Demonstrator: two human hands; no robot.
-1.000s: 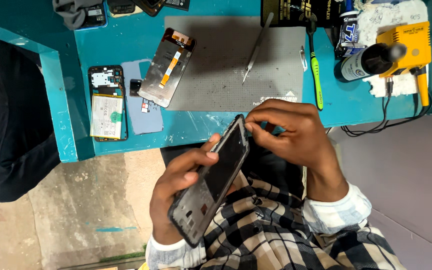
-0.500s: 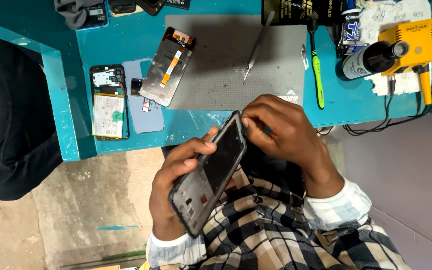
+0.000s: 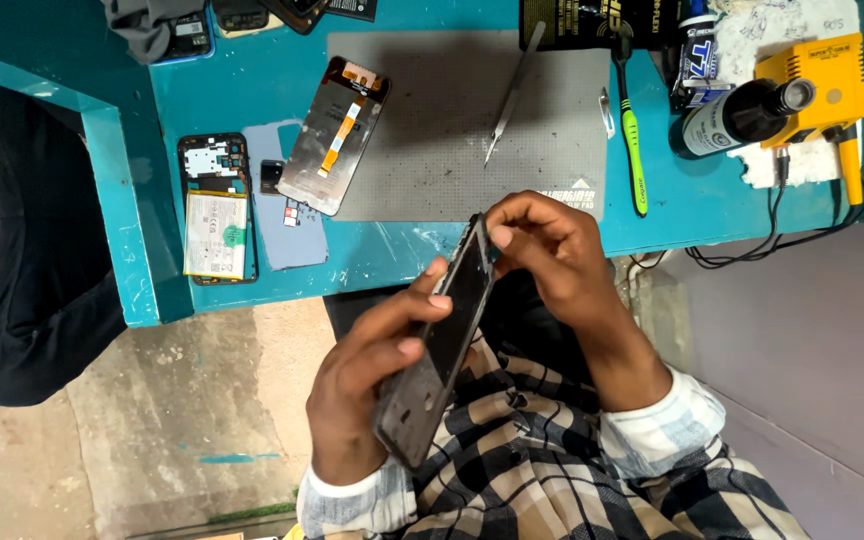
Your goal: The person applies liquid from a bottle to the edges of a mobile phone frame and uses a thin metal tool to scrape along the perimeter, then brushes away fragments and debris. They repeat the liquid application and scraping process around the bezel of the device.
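Hands meet at the centre of the frame over a dark phone frame (image 3: 442, 350) held tilted on edge, just below the teal worktop (image 3: 702, 200). Left hand (image 3: 367, 385) is wrapped around its lower half, fingers closed over the face. Right hand (image 3: 552, 255) pinches the top corner with bent fingertips. On the worktop above lie a grey mat (image 3: 452, 130), a loose screen panel (image 3: 335, 133), tweezers (image 3: 512, 95), and, at left, an opened phone (image 3: 217, 208).
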